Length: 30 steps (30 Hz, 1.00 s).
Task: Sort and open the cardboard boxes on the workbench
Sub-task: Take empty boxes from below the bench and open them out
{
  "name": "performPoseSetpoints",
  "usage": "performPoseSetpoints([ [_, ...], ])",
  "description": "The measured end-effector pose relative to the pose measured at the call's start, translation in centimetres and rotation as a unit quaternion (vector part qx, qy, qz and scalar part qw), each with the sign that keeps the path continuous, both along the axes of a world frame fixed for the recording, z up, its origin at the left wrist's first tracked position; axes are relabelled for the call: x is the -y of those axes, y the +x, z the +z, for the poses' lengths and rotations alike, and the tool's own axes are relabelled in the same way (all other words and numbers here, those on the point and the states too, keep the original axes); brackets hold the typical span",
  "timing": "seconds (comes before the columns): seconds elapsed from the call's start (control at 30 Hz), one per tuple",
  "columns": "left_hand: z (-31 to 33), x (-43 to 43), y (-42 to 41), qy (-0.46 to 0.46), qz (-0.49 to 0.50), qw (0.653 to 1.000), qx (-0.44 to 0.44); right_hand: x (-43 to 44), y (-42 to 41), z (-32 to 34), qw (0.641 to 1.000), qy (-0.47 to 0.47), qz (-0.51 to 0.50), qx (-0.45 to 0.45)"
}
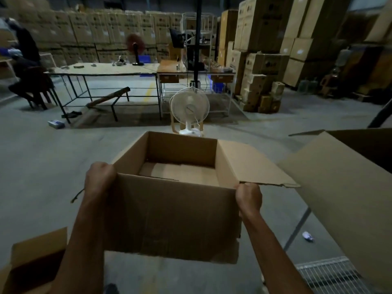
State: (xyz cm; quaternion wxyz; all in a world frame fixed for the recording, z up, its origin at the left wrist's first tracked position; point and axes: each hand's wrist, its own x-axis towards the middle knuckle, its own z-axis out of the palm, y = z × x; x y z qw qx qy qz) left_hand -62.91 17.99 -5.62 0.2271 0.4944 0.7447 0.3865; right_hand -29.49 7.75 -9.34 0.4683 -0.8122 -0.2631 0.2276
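Note:
I hold an opened brown cardboard box point(169, 215) in the air in front of me, above the concrete floor. Its top is open and its inside is empty, with the bottom flaps visible. My left hand point(99, 177) grips the near left top corner. My right hand point(248, 197) grips the near right top corner, where a side flap sticks out to the right. A second large cardboard box point(343, 187) stands open at the right. Another cardboard box point(36, 262) shows at the lower left corner.
A white fan point(190, 109) stands on the floor straight ahead. Behind it are long metal-legged tables point(101, 70) and a black pole point(198, 39). Stacked cartons point(261, 39) line the back and right. A seated person point(25, 60) is at far left. A wire rack point(331, 276) lies at lower right.

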Motion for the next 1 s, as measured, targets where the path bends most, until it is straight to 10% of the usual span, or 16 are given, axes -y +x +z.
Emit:
performPoseSetpoints([
  [0.6, 13.4, -22.4, 19.2, 0.255, -0.262, 0.921, 0.137, -10.9, 12.3, 13.9, 0.914, 0.335, -0.214, 0.076],
  [1.0, 17.8, -25.3, 43.8, 0.270, -0.467, 0.815, 0.212, -3.4, 24.1, 18.0, 0.813, 0.366, -0.417, 0.175],
])
